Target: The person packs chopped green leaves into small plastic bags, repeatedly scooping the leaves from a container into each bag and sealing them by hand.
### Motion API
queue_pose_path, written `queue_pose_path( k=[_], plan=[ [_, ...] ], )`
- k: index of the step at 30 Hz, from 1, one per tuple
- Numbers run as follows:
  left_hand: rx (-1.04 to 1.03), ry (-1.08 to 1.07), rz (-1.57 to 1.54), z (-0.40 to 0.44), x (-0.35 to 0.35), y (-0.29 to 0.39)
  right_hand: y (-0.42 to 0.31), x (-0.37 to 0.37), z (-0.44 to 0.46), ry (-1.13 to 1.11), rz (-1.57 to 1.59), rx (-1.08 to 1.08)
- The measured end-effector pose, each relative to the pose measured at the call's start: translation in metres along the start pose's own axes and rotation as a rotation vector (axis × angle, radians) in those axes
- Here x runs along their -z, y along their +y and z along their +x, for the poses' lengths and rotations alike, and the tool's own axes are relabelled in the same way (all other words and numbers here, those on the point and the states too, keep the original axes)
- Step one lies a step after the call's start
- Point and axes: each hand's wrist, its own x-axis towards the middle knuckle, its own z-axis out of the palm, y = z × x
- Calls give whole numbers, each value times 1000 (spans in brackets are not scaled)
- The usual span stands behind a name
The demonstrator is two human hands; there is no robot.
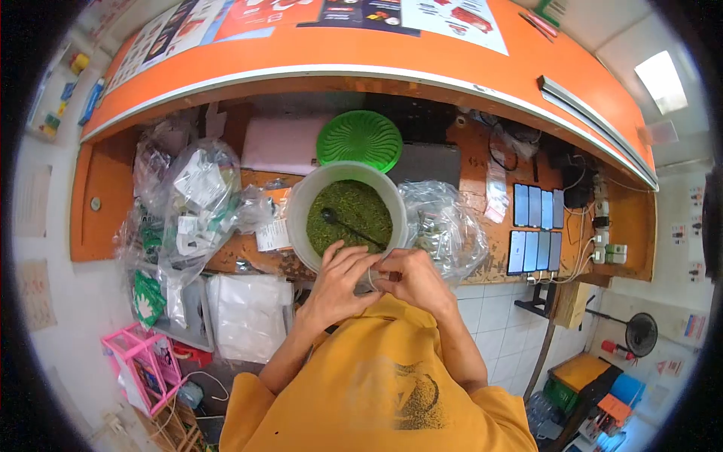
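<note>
Tub (297,218) uncovered, green lid (359,142) parked at its 12 o'clock; black spoon (350,227) in, plenty of chopped greens (365,197) left. Right hand (416,279), tub's 5 o'clock, looks pinched on a thin pale item (371,278), likely unfinished; left hand (343,285), 6 o'clock: can't tell.

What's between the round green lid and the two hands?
Head view: the translucent tub, with green flakes and a black spoon inside.

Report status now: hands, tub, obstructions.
Left hand and right hand together at near rim of tub; grip unclear. Tub holds green flakes, dark spoon lying on them. Clear plastic bags crowd tub's right side.
</note>
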Motion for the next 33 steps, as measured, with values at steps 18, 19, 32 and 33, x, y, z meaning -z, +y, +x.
queue_pose_path(
  k=[18, 19, 32, 33],
  plan=[
    [454, 687, -73, -95, 45, -24, 105, -95, 124, -120, -672, -23],
    [462, 699, -78, -95, 45, -24, 103, -94, 120, -183, -651, 2],
    [317, 648, -22, -39, 44, -43, 72, 9, 58, -296, 234, -300],
    [305, 646, -11, -32, 44, -43, 71, 13, 53, -261, 232, -282]
  ],
)
